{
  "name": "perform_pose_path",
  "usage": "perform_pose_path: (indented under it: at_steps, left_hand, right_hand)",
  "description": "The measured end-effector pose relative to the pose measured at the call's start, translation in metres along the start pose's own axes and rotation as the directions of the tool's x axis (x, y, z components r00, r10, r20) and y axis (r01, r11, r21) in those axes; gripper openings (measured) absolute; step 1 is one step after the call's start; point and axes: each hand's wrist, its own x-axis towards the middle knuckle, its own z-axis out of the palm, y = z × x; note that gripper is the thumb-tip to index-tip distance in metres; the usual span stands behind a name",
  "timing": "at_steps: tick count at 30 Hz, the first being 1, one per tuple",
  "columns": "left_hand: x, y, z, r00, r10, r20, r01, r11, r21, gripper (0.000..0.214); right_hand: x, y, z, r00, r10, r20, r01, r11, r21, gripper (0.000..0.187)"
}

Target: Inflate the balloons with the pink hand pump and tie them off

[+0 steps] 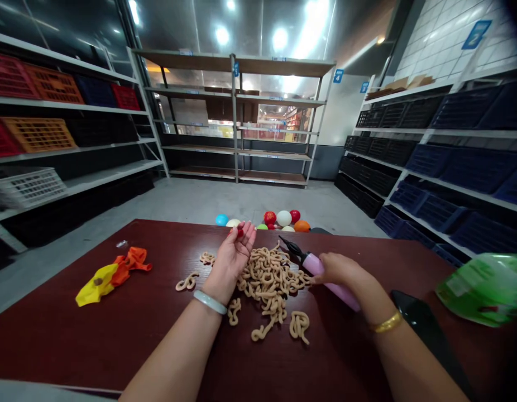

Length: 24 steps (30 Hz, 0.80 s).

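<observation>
My left hand (235,251) is raised palm up above the table, its fingers curled round a small red piece (240,230), perhaps part of a balloon; most of it is hidden. My right hand (338,271) is closed over a pink balloon pump (344,296) with a black nozzle, its fingertips at the edge of the pile. Between the hands lies a heap of beige, curly, cord-like pieces (269,273), with several loose ones around it. At the left lie a limp yellow balloon (97,283) and a limp orange balloon (135,259).
The dark red table (158,340) bears a black phone-like slab (421,318) and a green plastic bag (484,290) at the right. Inflated balloons (284,218) lie beyond the far edge. Shelves (235,151) stand behind; crates (41,134) fill side racks.
</observation>
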Motion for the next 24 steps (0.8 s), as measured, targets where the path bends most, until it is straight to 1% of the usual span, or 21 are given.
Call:
perform_pose_path:
  at_steps: [2, 3, 4, 6, 8, 9, 10, 12, 15, 18, 24]
  left_hand:
    - [0.001, 0.001, -0.001, 1.000, -0.001, 0.012, 0.001, 1.000, -0.005, 0.020]
    - [0.002, 0.001, -0.002, 1.000, 0.001, 0.016, -0.001, 1.000, -0.005, 0.020]
    - [0.002, 0.001, -0.003, 1.000, 0.005, 0.021, -0.005, 1.000, -0.004, 0.020]
    - [0.003, 0.001, -0.005, 0.999, 0.023, 0.023, -0.024, 1.000, 0.003, 0.019]
    - [0.004, 0.000, -0.006, 0.999, 0.047, 0.026, -0.048, 0.999, 0.020, 0.018]
    - [0.005, -0.001, -0.007, 0.998, 0.056, 0.025, -0.057, 0.998, 0.035, 0.018]
    - [0.006, -0.002, -0.008, 0.998, 0.066, 0.025, -0.067, 0.996, 0.052, 0.018]
    - [0.007, -0.005, -0.009, 0.996, 0.079, 0.037, -0.082, 0.993, 0.087, 0.018]
    - [0.007, -0.010, -0.011, 0.992, 0.086, 0.089, -0.097, 0.987, 0.127, 0.018]
    - [0.008, -0.013, -0.012, 0.989, 0.071, 0.127, -0.090, 0.984, 0.152, 0.018]
    - [0.005, -0.012, -0.008, 0.995, 0.064, 0.072, -0.076, 0.983, 0.169, 0.019]
  right_hand:
    - [-0.002, 0.002, 0.002, 1.000, 0.000, 0.020, 0.000, 1.000, 0.007, 0.051]
    - [-0.004, 0.001, 0.002, 1.000, 0.006, -0.007, -0.006, 1.000, 0.014, 0.047]
    - [-0.005, -0.002, 0.000, 0.998, 0.012, -0.057, -0.011, 1.000, 0.022, 0.043]
    - [-0.010, -0.011, -0.004, 0.975, -0.001, -0.223, 0.012, 0.999, 0.048, 0.044]
    - [-0.015, -0.023, -0.007, 0.919, -0.051, -0.391, 0.086, 0.994, 0.072, 0.049]
    - [-0.017, -0.030, -0.008, 0.898, -0.086, -0.430, 0.131, 0.989, 0.075, 0.050]
    - [-0.020, -0.037, -0.008, 0.893, -0.119, -0.434, 0.164, 0.984, 0.067, 0.048]
    - [-0.024, -0.050, -0.005, 0.895, -0.185, -0.406, 0.218, 0.975, 0.037, 0.042]
    - [-0.026, -0.059, 0.000, 0.896, -0.217, -0.388, 0.244, 0.970, 0.020, 0.038]
    - [-0.024, -0.058, 0.003, 0.899, -0.204, -0.387, 0.231, 0.973, 0.024, 0.038]
    - [-0.021, -0.050, 0.005, 0.888, -0.196, -0.416, 0.222, 0.975, 0.014, 0.034]
